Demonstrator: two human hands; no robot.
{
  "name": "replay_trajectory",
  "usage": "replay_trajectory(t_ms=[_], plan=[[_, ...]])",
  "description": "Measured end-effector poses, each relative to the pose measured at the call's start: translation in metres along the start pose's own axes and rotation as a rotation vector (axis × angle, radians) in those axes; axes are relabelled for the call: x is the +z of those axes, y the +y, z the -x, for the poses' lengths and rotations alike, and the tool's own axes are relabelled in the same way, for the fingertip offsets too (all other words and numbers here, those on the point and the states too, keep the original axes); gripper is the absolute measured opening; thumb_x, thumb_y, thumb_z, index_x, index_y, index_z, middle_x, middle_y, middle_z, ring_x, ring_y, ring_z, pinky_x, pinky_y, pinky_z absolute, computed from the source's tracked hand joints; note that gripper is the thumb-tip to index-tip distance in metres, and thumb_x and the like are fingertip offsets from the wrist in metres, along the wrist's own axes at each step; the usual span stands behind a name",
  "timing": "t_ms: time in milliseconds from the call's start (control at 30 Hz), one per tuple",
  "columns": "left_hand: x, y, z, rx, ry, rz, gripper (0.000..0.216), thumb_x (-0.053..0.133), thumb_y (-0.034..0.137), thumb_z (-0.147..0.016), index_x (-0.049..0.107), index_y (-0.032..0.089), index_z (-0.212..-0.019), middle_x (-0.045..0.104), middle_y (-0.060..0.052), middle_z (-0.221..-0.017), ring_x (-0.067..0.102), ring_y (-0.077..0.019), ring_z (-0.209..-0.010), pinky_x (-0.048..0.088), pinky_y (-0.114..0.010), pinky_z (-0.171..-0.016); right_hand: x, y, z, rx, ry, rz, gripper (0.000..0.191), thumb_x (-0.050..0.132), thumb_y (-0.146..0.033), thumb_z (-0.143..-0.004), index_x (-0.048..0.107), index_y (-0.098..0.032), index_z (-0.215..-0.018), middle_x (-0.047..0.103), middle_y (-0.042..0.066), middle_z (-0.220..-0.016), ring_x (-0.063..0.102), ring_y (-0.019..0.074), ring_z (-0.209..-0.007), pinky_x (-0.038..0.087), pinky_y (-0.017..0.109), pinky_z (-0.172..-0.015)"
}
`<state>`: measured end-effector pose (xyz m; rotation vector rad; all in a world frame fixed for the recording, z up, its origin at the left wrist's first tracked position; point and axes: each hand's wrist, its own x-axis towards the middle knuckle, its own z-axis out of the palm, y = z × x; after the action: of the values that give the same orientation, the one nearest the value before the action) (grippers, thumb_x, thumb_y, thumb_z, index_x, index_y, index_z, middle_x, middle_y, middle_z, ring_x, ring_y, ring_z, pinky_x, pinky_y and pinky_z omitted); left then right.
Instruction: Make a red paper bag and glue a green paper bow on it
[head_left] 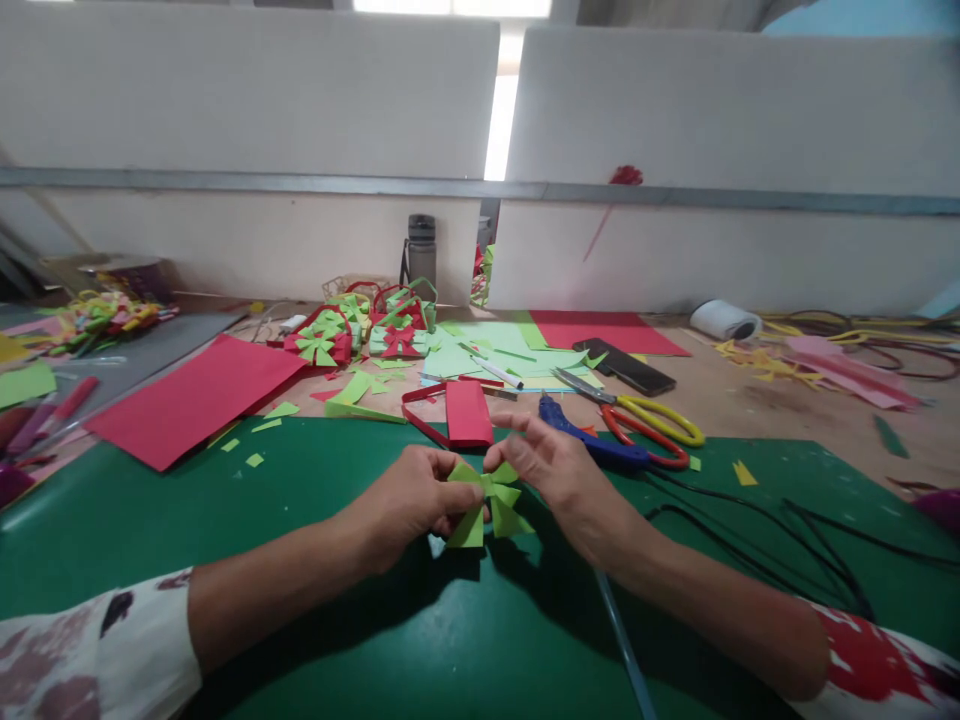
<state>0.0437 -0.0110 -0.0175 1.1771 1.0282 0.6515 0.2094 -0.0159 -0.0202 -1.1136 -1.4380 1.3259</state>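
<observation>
A light green paper bow (pixel 486 502) is held between both hands just above the dark green cutting mat (pixel 315 600). My left hand (pixel 414 497) pinches the bow's left loop and tail. My right hand (pixel 546 466) pinches the bow's centre and right loop from above, fingers curled. The bow's two tails point down toward the mat.
Behind the hands lie a folded red paper piece (pixel 467 413), a blue glue gun (pixel 592 440), scissors with yellow and red handles (pixel 646 420), a black phone (pixel 624 366) and a red sheet (pixel 193 396). Finished green-and-red paper baskets (pixel 364 330) stand further back. Black cables (pixel 757 530) cross the mat's right side.
</observation>
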Motion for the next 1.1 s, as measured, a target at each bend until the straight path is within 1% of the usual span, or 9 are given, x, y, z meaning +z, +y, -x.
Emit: replay_trajectory(t_ms=[67, 133, 233, 300, 367, 500, 667, 933, 1100], plan=[[0.000, 0.003, -0.003, 0.018, 0.009, -0.027, 0.009, 0.061, 0.018, -0.062, 0.055, 0.013, -0.057, 0.050, 0.003, -0.050, 0.042, -0.0066, -0.045, 0.031, -0.020, -0.046, 0.001, -0.005, -0.004, 0.019, -0.041, 0.052, 0.044, 0.063, -0.031, -0.076, 0.047, -0.016, -0.114, 0.056, -0.003, -0.072, 0.048, 0.0106, -0.059, 0.036, 0.023, -0.053], [-0.001, 0.006, -0.007, 0.050, 0.015, -0.047, 0.008, 0.061, 0.018, -0.062, 0.056, 0.013, -0.058, 0.049, 0.004, -0.050, 0.042, -0.0069, -0.046, 0.032, -0.020, -0.048, 0.003, -0.010, -0.009, 0.022, -0.037, 0.100, 0.043, 0.062, -0.019, -0.072, 0.047, -0.014, -0.112, 0.053, -0.005, -0.067, 0.044, 0.0085, -0.054, 0.033, 0.022, -0.051], [-0.002, 0.013, -0.015, 0.106, 0.031, -0.086, 0.009, 0.062, 0.020, -0.063, 0.057, 0.013, -0.061, 0.048, 0.004, -0.051, 0.041, -0.0070, -0.047, 0.031, -0.020, -0.048, 0.004, -0.016, -0.017, -0.043, 0.019, 0.154, 0.040, 0.058, -0.013, -0.069, 0.049, -0.014, -0.109, 0.052, -0.006, -0.064, 0.046, 0.0089, -0.057, 0.036, 0.022, -0.055], [-0.003, 0.017, -0.020, 0.162, 0.046, -0.099, 0.010, 0.064, 0.021, -0.064, 0.058, 0.013, -0.063, 0.048, 0.004, -0.052, 0.039, -0.0065, -0.047, 0.029, -0.020, -0.047, 0.003, -0.018, -0.023, -0.112, 0.059, 0.159, 0.039, 0.057, -0.013, -0.069, 0.050, -0.014, -0.108, 0.052, -0.006, -0.066, 0.048, 0.0096, -0.060, 0.038, 0.023, -0.058], [-0.004, 0.020, -0.024, 0.228, 0.027, -0.052, 0.011, 0.067, 0.019, -0.063, 0.060, 0.012, -0.070, 0.055, 0.002, -0.059, 0.045, -0.0076, -0.053, 0.033, -0.020, -0.051, 0.001, -0.020, -0.028, -0.159, 0.102, 0.135, 0.038, 0.057, -0.014, -0.069, 0.050, -0.015, -0.106, 0.053, -0.005, -0.067, 0.049, 0.0099, -0.061, 0.039, 0.023, -0.059], [-0.005, 0.020, -0.028, 0.245, -0.036, 0.107, 0.026, 0.071, 0.014, -0.062, 0.064, 0.013, -0.087, 0.065, -0.003, -0.081, 0.056, -0.0124, -0.073, 0.041, -0.022, -0.066, -0.003, -0.022, -0.034, -0.137, 0.190, 0.009, 0.039, 0.061, -0.019, -0.069, 0.047, -0.015, -0.106, 0.056, -0.005, -0.066, 0.052, 0.0102, -0.059, 0.041, 0.023, -0.058], [-0.002, 0.013, -0.028, 0.201, 0.000, 0.198, 0.022, 0.072, 0.020, -0.065, 0.066, 0.012, -0.085, 0.065, -0.003, -0.076, 0.052, -0.0091, -0.063, 0.038, -0.020, -0.059, -0.001, -0.017, -0.032, -0.107, 0.251, -0.053, 0.041, 0.064, -0.023, -0.067, 0.049, -0.016, -0.104, 0.057, -0.004, -0.069, 0.053, 0.0111, -0.062, 0.040, 0.024, -0.057], [0.005, 0.013, -0.025, 0.204, 0.124, 0.215, 0.020, 0.074, 0.022, -0.063, 0.070, 0.011, -0.079, 0.066, -0.003, -0.070, 0.052, -0.0090, -0.059, 0.039, -0.020, -0.059, 0.007, -0.004, -0.030, -0.141, 0.251, -0.046, 0.042, 0.063, -0.020, -0.068, 0.055, -0.016, -0.109, 0.054, -0.005, -0.067, 0.050, 0.0113, -0.066, 0.040, 0.026, -0.068], [0.003, 0.008, -0.026, 0.210, 0.082, 0.229, 0.019, 0.072, 0.020, -0.065, 0.070, 0.012, -0.082, 0.068, -0.005, -0.074, 0.057, -0.0124, -0.065, 0.042, -0.023, -0.063, 0.007, -0.008, -0.028, -0.018, 0.101, -0.308, 0.045, 0.066, -0.027, -0.072, 0.051, -0.018, -0.113, 0.054, -0.004, -0.070, 0.051, 0.0111, -0.061, 0.040, 0.025, -0.058]])
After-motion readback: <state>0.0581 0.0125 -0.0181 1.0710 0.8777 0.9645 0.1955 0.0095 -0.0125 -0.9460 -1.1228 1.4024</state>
